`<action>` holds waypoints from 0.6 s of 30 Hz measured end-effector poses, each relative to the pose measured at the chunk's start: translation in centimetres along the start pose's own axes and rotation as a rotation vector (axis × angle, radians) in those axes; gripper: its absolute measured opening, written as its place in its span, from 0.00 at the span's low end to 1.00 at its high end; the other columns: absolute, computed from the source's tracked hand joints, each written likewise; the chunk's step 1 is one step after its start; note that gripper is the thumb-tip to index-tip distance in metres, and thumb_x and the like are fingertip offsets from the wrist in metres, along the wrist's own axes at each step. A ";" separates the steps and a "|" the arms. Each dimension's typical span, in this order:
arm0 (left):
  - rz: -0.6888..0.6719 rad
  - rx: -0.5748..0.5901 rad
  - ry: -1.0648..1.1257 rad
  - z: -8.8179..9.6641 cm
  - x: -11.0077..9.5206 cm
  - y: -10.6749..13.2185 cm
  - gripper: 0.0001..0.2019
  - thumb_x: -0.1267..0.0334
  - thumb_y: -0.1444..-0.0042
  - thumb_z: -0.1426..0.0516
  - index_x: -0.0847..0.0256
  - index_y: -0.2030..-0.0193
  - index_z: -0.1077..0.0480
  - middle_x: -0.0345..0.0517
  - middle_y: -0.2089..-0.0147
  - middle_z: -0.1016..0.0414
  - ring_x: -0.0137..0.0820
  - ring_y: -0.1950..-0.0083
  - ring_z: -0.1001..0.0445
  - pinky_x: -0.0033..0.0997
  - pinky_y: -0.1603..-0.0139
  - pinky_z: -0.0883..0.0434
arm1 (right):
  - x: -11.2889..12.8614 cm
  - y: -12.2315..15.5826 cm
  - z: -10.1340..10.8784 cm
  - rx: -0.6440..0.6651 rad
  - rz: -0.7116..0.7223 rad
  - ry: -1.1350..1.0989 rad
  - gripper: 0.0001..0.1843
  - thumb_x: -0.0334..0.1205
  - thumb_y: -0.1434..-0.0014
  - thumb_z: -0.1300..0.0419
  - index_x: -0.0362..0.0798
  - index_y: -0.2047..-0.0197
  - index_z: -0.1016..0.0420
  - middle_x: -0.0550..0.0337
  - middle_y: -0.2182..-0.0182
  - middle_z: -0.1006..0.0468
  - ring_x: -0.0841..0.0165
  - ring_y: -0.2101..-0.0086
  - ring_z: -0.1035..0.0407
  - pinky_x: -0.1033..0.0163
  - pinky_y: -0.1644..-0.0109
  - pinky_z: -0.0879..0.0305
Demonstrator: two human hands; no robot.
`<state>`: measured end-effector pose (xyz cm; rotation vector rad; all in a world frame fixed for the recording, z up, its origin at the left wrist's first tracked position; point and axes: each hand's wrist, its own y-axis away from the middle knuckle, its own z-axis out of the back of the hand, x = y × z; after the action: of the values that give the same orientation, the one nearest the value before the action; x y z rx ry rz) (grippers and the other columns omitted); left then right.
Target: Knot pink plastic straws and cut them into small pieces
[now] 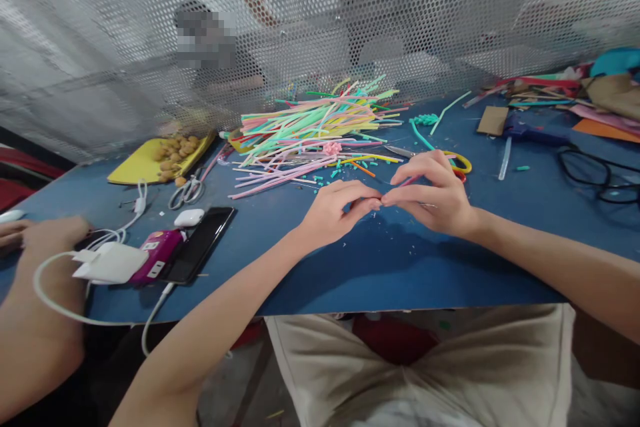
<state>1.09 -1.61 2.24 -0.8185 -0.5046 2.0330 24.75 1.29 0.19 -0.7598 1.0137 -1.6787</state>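
My left hand [336, 212] and my right hand [435, 193] meet fingertip to fingertip above the table's front half. Both are closed in a pinch. A thin pink pipe cleaner [411, 181] shows between the fingers of my right hand; what my left fingertips pinch is too small and covered to make out. Just behind the right hand lie scissors with yellow and red handles [463, 161], their blades pointing left. A large heap of pastel pipe cleaners [310, 121] lies beyond my hands, with a pink curled cluster [332, 147] at its front and small teal cut pieces around.
On the left are a phone [203, 243], a purple power strip [159, 255], a white charger [113, 263], a yellow tray [133, 163] and another person's arm [45, 280]. A blue glue gun [537, 132] with cable lies right. A perforated metal screen [310, 33] stands behind.
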 end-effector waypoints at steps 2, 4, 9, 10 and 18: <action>0.018 0.000 0.009 0.1 -0.2 -0.1 0.08 0.60 0.33 0.43 0.61 0.58 0.24 0.42 0.65 0.20 0.26 0.65 0.23 0.26 0.60 0.29 | 0.0 0.0 0.0 0.007 -0.013 0.000 0.10 0.37 0.42 0.31 0.59 0.56 0.18 0.59 0.60 0.21 0.63 0.59 0.30 0.53 0.52 0.32; 0.030 -0.014 0.014 0.1 -0.4 -0.1 0.08 0.61 0.33 0.43 0.61 0.58 0.24 0.42 0.66 0.20 0.26 0.66 0.24 0.25 0.62 0.30 | 0.0 -0.3 0.0 0.018 -0.037 -0.031 0.10 0.38 0.42 0.31 0.59 0.56 0.18 0.60 0.62 0.21 0.63 0.61 0.29 0.53 0.54 0.32; 0.019 -0.059 -0.019 -0.1 -0.7 0.0 0.06 0.62 0.33 0.43 0.61 0.58 0.25 0.42 0.66 0.21 0.24 0.68 0.26 0.24 0.64 0.30 | 0.7 -0.7 -0.1 -0.003 -0.089 -0.126 0.08 0.36 0.43 0.30 0.54 0.59 0.19 0.60 0.65 0.19 0.66 0.65 0.26 0.55 0.57 0.30; 0.010 -0.070 -0.037 -0.2 -0.7 0.1 0.06 0.62 0.33 0.43 0.61 0.58 0.26 0.42 0.65 0.21 0.24 0.68 0.26 0.23 0.64 0.30 | 0.9 -0.7 -0.2 -0.014 -0.106 -0.144 0.08 0.35 0.43 0.30 0.53 0.59 0.19 0.59 0.66 0.19 0.66 0.65 0.25 0.56 0.58 0.29; -0.194 -0.211 -0.288 -0.2 -0.8 0.1 0.02 0.67 0.34 0.42 0.60 0.56 0.29 0.42 0.63 0.20 0.25 0.63 0.23 0.24 0.64 0.31 | 3.0 -1.2 -0.4 -0.067 -0.295 -0.252 0.05 0.34 0.43 0.31 0.50 0.61 0.19 0.58 0.68 0.18 0.67 0.68 0.25 0.61 0.66 0.26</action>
<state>1.54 -2.36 2.32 -0.5734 -0.9371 1.9462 22.99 -1.29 1.16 -1.1794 0.8135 -1.7467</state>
